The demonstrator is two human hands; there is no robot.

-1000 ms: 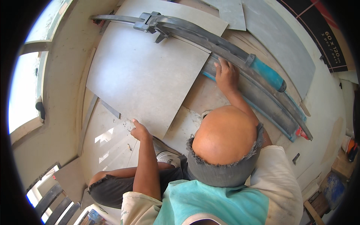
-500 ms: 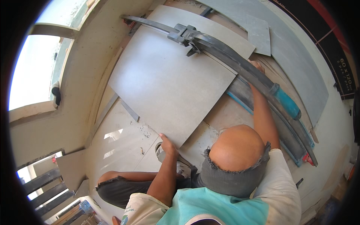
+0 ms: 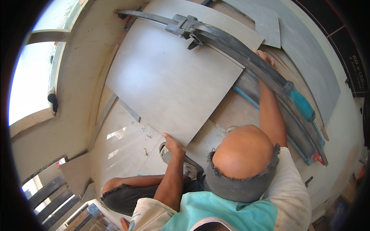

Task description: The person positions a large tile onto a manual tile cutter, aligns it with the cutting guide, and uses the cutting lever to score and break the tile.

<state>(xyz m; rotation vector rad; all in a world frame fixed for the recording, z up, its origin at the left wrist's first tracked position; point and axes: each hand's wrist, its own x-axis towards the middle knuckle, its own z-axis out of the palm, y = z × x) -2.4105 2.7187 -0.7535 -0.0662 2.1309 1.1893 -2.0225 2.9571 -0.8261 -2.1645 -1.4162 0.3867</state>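
While the person is crouching over the floor, the left hand (image 3: 171, 143) is curling its fingers onto the near corner of the large grey tile (image 3: 173, 82), thumb side up, gripping the edge. From that hand the tile is spreading away and forward, its far edge tucked under the rail of the tile cutter (image 3: 246, 65). The cutter's long axis is running diagonally, from beyond the left hand toward the right. Farther off, the right hand (image 3: 265, 57) is resting on that rail, fingers laid flat, just short of the teal handle (image 3: 302, 104), and is the nearer hand to it.
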